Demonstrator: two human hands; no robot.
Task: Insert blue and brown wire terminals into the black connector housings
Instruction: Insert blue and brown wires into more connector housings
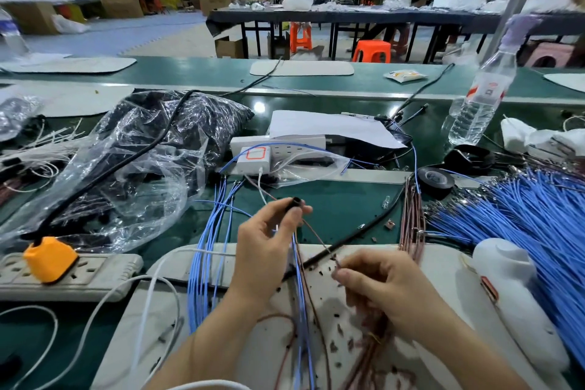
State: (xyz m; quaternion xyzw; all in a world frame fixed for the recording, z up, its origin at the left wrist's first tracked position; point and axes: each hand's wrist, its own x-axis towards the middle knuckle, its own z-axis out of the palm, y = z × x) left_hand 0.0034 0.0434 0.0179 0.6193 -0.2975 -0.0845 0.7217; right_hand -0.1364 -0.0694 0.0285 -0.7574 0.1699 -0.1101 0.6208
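Note:
My left hand [269,247] holds a small black connector housing [294,203] upright between thumb and fingertips, above the white work mat [196,266]. A blue wire [299,279] hangs down from the housing. My right hand [383,285] pinches the metal terminal end of a brown wire [316,236] just below and right of the housing, and also grips a bunch of brown wires [367,355] under the palm. A fan of blue wires [205,244] lies left of my left hand.
A big pile of blue wires [535,218] fills the right. Brown wires [411,218] lie beside it. A plastic bag of black parts [152,149], a power strip with an orange plug [50,260], a tape roll [437,179], a white glue gun [512,294] and a water bottle [481,98] surround the mat.

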